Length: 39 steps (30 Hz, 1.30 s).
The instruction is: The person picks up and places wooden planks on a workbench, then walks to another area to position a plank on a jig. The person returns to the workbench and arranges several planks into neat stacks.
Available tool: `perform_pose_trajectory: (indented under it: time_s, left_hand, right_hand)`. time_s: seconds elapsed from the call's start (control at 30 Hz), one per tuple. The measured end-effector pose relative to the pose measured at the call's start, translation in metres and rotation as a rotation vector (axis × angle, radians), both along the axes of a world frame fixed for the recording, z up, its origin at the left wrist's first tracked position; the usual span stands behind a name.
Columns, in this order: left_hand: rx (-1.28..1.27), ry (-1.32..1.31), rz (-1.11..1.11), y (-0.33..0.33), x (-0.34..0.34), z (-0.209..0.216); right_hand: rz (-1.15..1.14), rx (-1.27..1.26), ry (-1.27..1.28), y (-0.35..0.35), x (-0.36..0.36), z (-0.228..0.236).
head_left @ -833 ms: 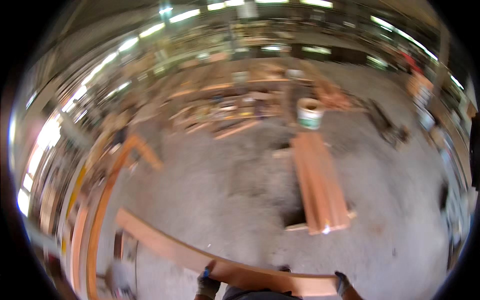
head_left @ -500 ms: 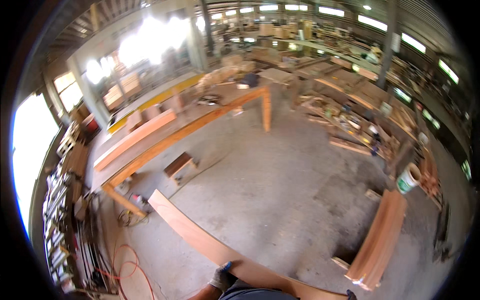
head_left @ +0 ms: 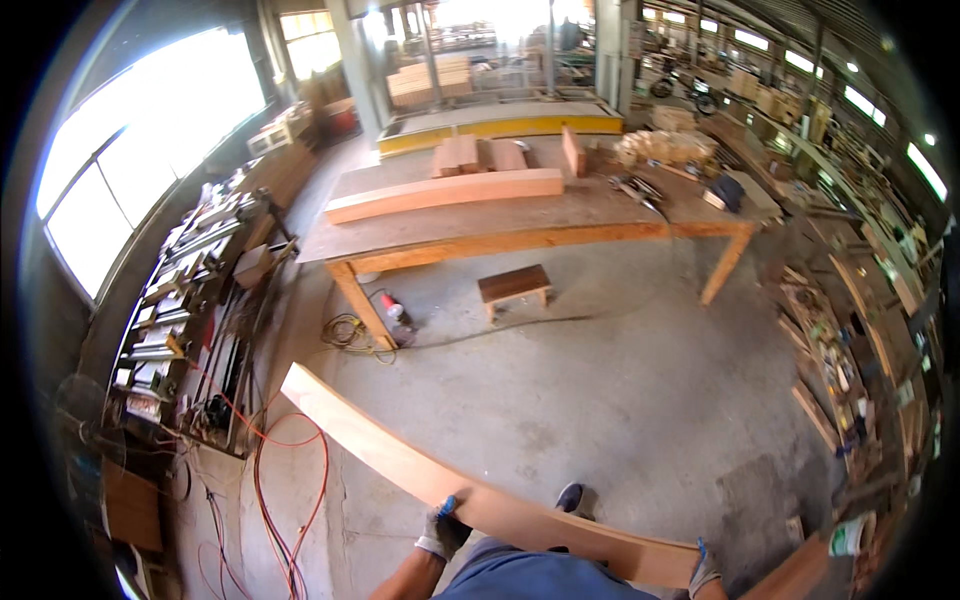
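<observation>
A long, wide wooden board [head_left: 480, 503] lies across the front of my body, its far end pointing up to the left. My left hand [head_left: 438, 528], in a grey glove with blue fingertips, is closed on the board's near edge around its middle. At the board's right end my right hand [head_left: 705, 568], gloved alike, grips it. Part of each hand is hidden by the board or the picture's lower edge. Below the board's far edge shows one of my shoes [head_left: 571, 496].
A wooden worktable [head_left: 480, 215] stands ahead with a long board [head_left: 445, 194] and several short blocks on it. A small stool [head_left: 514, 284] is in front. Red hoses [head_left: 322, 470] lie at left, near a clamp rack [head_left: 170, 340]. A white bucket [head_left: 850, 536] stands at right.
My view has swung to the left, so the worktable now lies straight ahead. The board has turned along with me, held in both hands, and my right hand shows more fully.
</observation>
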<state>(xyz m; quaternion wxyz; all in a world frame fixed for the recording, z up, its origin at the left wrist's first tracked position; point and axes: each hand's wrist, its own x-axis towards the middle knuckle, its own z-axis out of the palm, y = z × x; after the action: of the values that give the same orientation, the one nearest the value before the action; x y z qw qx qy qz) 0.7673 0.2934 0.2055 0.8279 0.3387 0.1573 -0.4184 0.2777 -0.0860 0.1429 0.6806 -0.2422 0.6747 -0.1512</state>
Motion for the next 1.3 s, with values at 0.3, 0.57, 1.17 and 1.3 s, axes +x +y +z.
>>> perform_pose_trajectory:
  time_s: [0.3, 0.57, 1.17, 1.3]
  left_hand:
    - [-0.048, -0.068, 0.256, -0.041, 0.067, -0.032]
    - [-0.077, 0.06, 0.315, -0.122, 0.111, 0.024]
    - [-0.144, 0.064, 0.305, -0.24, 0.473, -0.01]
    - [-0.1, 0.047, 0.271, -0.274, 0.561, -0.007]
  right_hand:
    - [0.222, -0.154, 0.034, -0.179, 0.22, -0.046]
    - [0.473, -0.259, 0.198, -0.299, 0.383, 0.006]
    - [0.355, -0.043, -0.049, -0.364, 0.658, 0.037]
    - [0.292, 0.027, -0.127, -0.36, 0.704, 0.03]
